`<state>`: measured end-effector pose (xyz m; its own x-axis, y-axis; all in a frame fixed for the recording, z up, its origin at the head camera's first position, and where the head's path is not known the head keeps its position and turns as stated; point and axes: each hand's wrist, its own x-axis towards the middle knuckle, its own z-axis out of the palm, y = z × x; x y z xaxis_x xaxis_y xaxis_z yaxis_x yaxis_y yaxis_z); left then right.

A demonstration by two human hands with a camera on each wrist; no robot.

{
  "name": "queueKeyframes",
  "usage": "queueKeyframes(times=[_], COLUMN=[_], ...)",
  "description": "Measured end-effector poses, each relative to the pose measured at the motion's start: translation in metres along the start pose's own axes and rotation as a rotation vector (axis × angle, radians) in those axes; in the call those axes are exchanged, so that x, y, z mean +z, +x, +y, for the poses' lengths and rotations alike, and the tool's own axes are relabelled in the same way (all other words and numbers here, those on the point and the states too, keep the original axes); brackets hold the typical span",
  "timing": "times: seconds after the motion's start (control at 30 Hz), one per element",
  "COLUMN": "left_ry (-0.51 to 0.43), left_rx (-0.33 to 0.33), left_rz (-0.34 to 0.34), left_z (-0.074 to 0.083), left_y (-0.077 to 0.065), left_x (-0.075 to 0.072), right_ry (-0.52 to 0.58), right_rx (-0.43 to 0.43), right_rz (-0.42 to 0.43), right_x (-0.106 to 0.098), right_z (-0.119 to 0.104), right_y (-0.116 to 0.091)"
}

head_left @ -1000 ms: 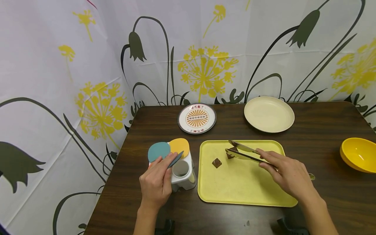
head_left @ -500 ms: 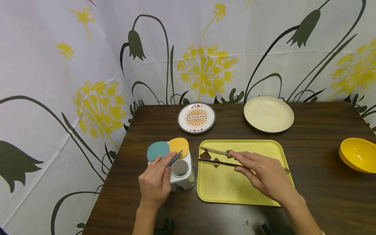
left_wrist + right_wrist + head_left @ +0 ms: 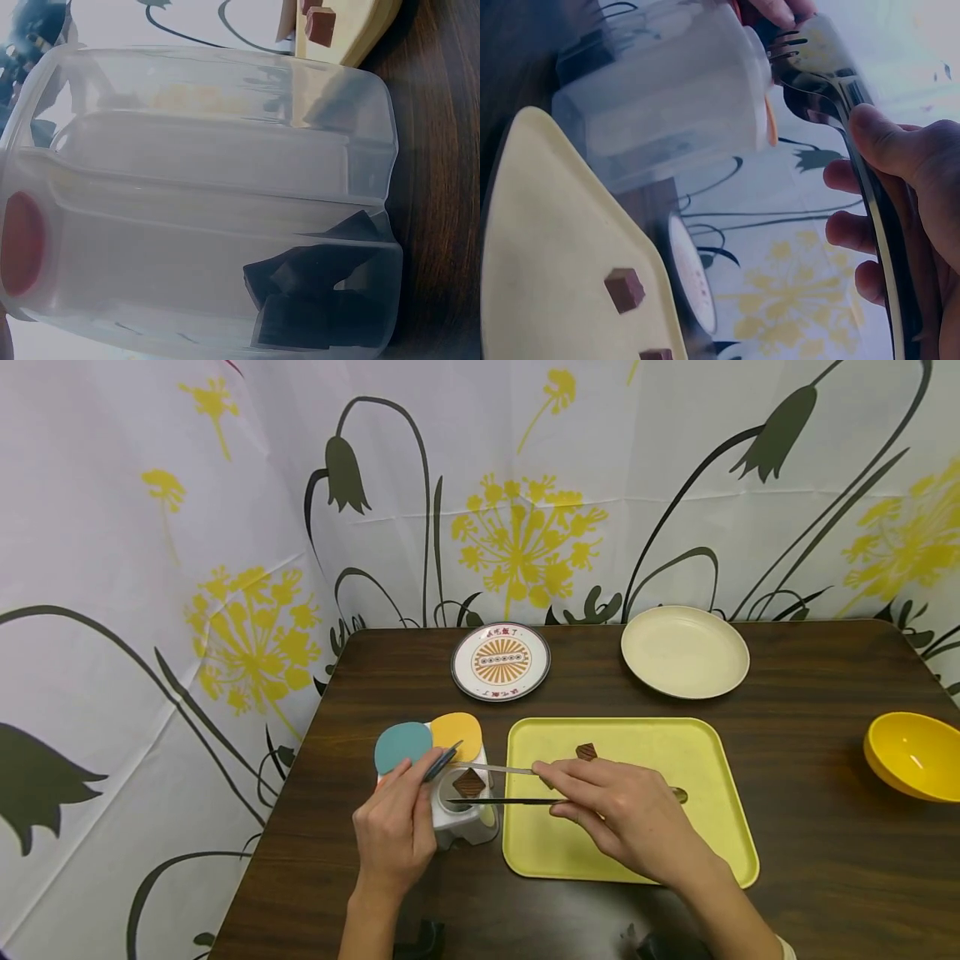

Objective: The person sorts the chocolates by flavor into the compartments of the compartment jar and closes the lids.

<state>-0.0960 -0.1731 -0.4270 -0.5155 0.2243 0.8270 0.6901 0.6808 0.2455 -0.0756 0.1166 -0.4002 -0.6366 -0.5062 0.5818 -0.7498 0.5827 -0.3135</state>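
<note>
My left hand (image 3: 396,814) pinches the raised blue-grey lid (image 3: 442,762) of a white translucent four-lidded container (image 3: 465,827). Metal tongs (image 3: 506,801), gripped by my right hand (image 3: 622,814), reach leftward over the container's uncovered round opening (image 3: 452,806). A dark brown striped block (image 3: 469,783) shows between the tongs' arms, above that opening. In the right wrist view, one tong end is fork-shaped and the other spoon-like. Another brown block (image 3: 587,751) lies on the yellow tray (image 3: 637,864); one more is mostly hidden by the right hand. Dark angular pieces (image 3: 322,292) show through the container's wall.
At the back stand a patterned white plate (image 3: 500,662) and a cream oval plate (image 3: 686,652). A yellow bowl (image 3: 915,756) is at the far right. Teal (image 3: 403,745) and yellow (image 3: 456,735) lids cover the container's rear openings.
The right hand has moved left with the tongs, from above the tray to the container, and a brown block has come along between the tong arms. The left hand stays at the lid.
</note>
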Motion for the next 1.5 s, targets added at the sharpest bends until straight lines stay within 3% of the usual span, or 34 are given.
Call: queueKeyframes(times=[1.1, 1.5], left_ry=[0.005, 0.007], left_rx=[0.001, 0.008], left_rz=[-0.002, 0.005], left_z=[0.001, 0.001], left_y=[0.0, 0.0], left_x=[0.0, 0.0], right_ry=[0.022, 0.038], right_rx=[0.016, 0.02], right_rz=[-0.046, -0.029], right_x=[0.002, -0.006], right_z=[-0.004, 0.007], right_y=[0.001, -0.01])
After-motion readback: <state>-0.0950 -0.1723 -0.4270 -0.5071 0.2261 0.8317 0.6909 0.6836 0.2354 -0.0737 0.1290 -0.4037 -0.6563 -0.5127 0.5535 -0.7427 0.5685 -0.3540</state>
